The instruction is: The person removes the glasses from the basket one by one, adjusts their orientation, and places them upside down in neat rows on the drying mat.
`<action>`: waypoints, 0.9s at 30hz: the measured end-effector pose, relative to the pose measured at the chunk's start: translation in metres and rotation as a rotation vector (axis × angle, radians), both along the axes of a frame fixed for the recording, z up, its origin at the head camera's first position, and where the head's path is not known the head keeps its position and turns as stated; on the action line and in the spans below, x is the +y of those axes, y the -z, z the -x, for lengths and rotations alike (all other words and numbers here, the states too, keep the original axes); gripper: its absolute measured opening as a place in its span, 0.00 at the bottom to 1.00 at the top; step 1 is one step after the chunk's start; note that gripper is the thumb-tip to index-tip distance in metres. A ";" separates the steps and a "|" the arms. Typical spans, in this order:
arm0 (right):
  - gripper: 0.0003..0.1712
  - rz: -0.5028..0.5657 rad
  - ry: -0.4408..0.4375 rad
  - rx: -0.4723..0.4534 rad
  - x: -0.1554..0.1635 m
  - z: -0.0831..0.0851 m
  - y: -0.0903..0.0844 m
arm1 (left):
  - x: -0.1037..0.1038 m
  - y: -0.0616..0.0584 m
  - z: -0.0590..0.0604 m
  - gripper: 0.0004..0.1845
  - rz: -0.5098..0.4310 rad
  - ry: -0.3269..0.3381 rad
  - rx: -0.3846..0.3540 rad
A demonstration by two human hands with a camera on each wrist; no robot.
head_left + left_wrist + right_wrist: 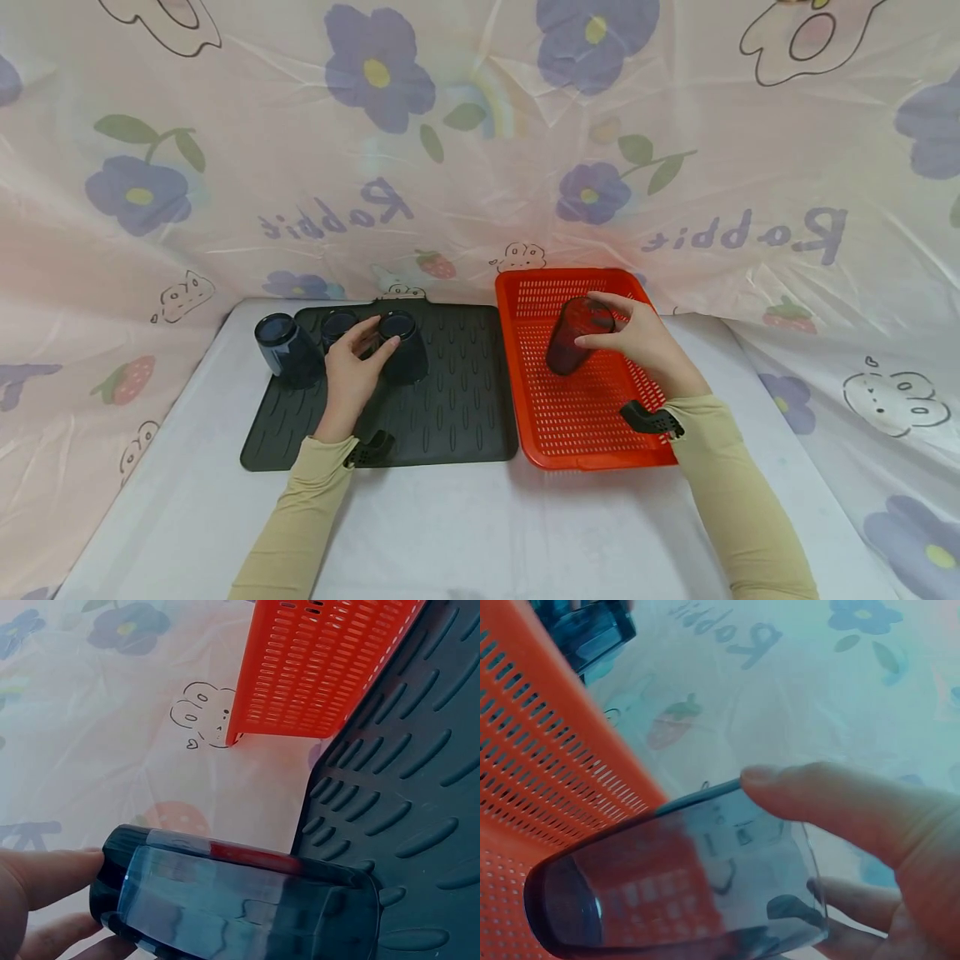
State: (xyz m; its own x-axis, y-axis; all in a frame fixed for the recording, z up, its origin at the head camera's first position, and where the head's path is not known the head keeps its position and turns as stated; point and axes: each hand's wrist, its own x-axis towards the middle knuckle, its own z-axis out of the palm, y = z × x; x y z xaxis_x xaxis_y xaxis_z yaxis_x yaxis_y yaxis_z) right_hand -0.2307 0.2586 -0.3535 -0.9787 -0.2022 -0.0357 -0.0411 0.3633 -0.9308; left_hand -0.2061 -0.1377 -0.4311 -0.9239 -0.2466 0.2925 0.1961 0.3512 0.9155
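My left hand (348, 379) pinches the upturned base of a dark blue glass (406, 360), which stands mouth down on the black drying mat (468, 408). In the left wrist view, the thumb is at the edge of that base. Over the red basket (600, 462), my right hand (651, 343) grips a second dark glass (567, 346) near its rim, thumb on one side and fingers on the other. This glass leans, its base down inside the basket. Its see-through wall shows in the right wrist view.
Another upturned glass (288, 354) stands at the mat's left edge. One more glass (339, 322) is partly hidden behind my left hand. Mat and basket lie side by side on a white tabletop (480, 533), with a patterned curtain (465, 192) behind.
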 end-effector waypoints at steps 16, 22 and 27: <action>0.44 0.086 0.011 0.026 0.001 -0.014 -0.021 | -0.001 -0.004 -0.004 0.25 -0.019 0.017 0.003; 0.44 0.128 0.004 0.024 -0.004 -0.018 -0.028 | -0.002 -0.006 -0.008 0.26 -0.032 0.031 0.005; 0.43 0.131 -0.002 0.035 -0.008 -0.022 -0.034 | -0.001 -0.009 -0.013 0.27 -0.028 0.046 -0.001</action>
State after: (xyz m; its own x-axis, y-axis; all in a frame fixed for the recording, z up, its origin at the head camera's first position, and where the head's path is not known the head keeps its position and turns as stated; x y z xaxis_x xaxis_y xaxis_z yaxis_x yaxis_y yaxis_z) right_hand -0.2091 0.2504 -0.3199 -0.9784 -0.2053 0.0257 -0.0754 0.2381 -0.9683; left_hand -0.1928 -0.1392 -0.4223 -0.9350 -0.2115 0.2848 0.2104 0.3158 0.9252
